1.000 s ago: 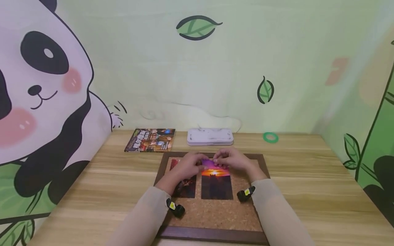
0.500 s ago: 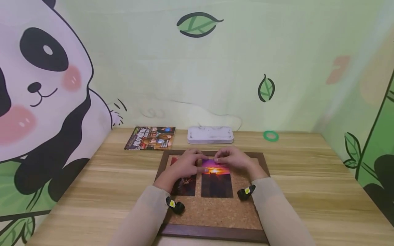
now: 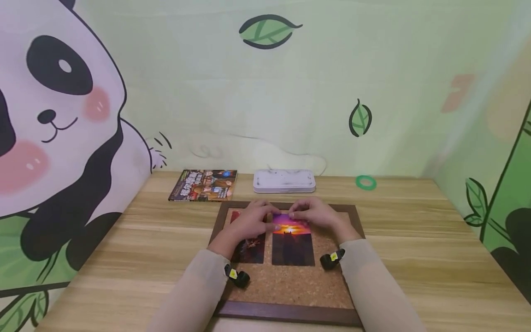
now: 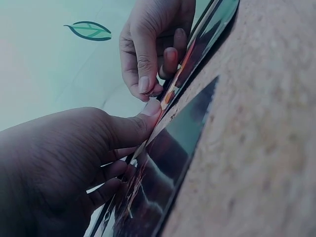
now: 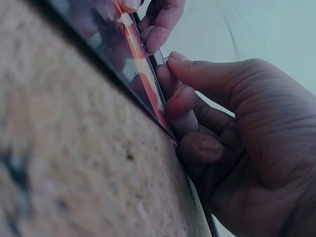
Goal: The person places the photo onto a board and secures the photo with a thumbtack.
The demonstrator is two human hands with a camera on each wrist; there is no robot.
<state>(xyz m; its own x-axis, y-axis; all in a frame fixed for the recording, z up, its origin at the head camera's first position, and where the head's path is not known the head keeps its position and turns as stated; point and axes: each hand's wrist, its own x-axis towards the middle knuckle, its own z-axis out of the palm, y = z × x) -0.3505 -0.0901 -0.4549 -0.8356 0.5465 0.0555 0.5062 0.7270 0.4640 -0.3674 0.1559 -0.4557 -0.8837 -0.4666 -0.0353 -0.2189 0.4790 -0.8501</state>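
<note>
A framed cork board [image 3: 286, 288] lies on the table with two photos on it. My left hand [image 3: 250, 223] reaches over the left, dark photo [image 3: 256, 251], its thumb resting on the upper left of the sunset photo [image 3: 292, 251] and its fingers extended. At that photo's top edge, my right hand [image 3: 316, 215] pinches a small shiny pin [image 4: 153, 92] between thumb and index finger. The pin is mostly hidden by the fingertips, so its exact shape cannot be made out. In the right wrist view, the other right fingers [image 5: 200, 148] are curled near the photo's corner.
Behind the board lie a comic-style book [image 3: 203, 185], a white flat case [image 3: 284, 181] and a green ring of tape [image 3: 366, 182]. A dark wooden frame [image 3: 286, 313] edges the cork. A printed cloth wall [image 3: 199, 83] stands behind the table.
The left thumb has slid slightly to the right on the sunset photo. The right hand has shifted very little at the photo's top edge. The head view has tilted a little.
</note>
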